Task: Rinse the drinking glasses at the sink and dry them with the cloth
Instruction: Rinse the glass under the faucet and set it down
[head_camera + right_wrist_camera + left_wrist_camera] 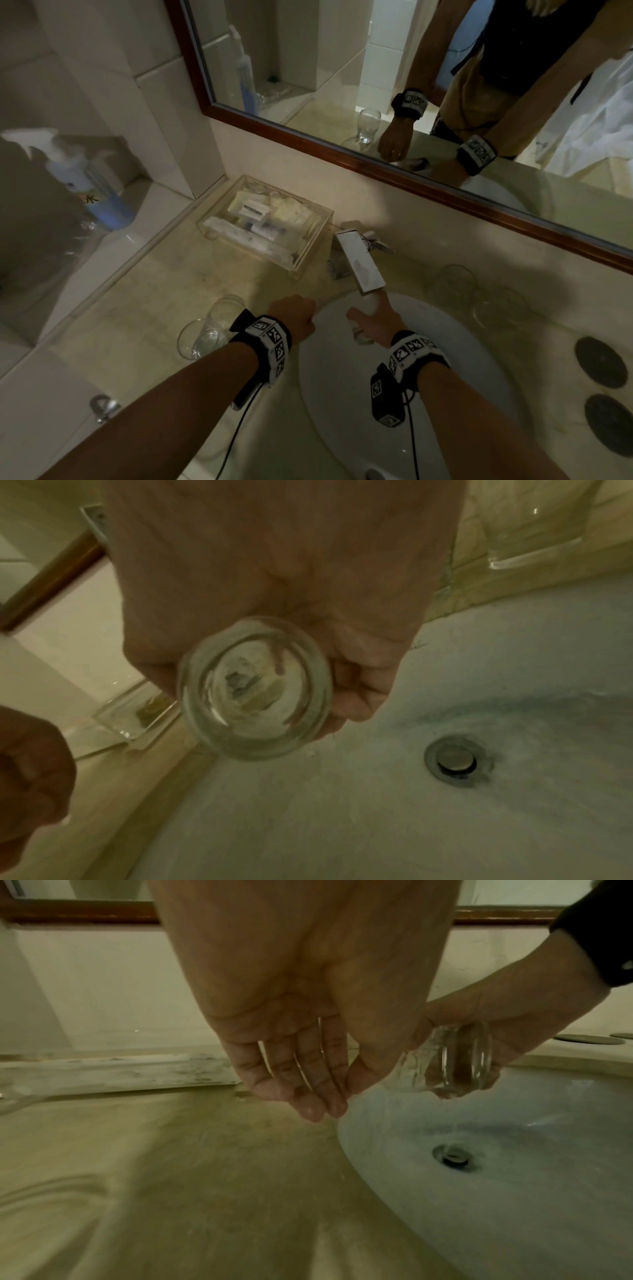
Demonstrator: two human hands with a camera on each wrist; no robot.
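My right hand (pixel 371 323) grips a clear drinking glass (pixel 361 320) under the spout of the chrome faucet (pixel 359 263), over the white sink (pixel 445 394). In the right wrist view the glass (pixel 257 688) shows its thick round base, with fingers curled round its side. The left wrist view shows the same glass (pixel 452 1061), wet and tilted above the basin (pixel 496 1204). My left hand (pixel 298 317) hangs empty over the sink's left rim, its fingers (pixel 308 1091) straight and pointing down. Another glass (pixel 214 325) stands on the counter to the left.
Two more glasses (pixel 452 284) (pixel 503 308) stand on the counter right of the faucet. A clear box of toiletries (pixel 267 222) sits behind, left of it. Two dark round coasters (pixel 601 361) lie at the far right. The drain (pixel 457 761) is mid-basin. A mirror (pixel 411 85) runs along the back.
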